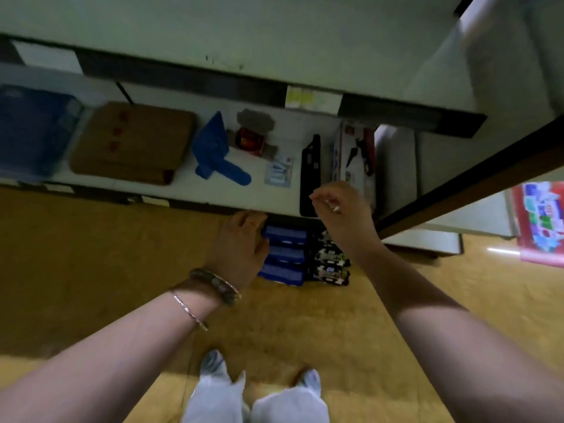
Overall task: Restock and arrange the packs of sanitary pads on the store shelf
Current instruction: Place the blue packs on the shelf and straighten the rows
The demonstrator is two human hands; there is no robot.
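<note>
Three blue packs of sanitary pads [285, 254] lie in a row on the floor just below the white shelf [189, 190]. Beside them on the right stands a row of black-and-white packs [331, 264]. My left hand [241, 242], with bracelets on the wrist, grips the left end of the blue packs, the fingers curled over the farthest one. My right hand [341, 206] hovers above the shelf's front edge near the black packs, fingers loosely curled, holding nothing. The view is blurred.
On the shelf lie a brown flat pack [131, 141], a blue plastic scoop [213, 151], a small red item [251, 141], a black flat case [310, 175] and a white box [355, 157]. An upper shelf [244, 35] overhangs. My feet [259, 374] stand on a yellow-brown floor.
</note>
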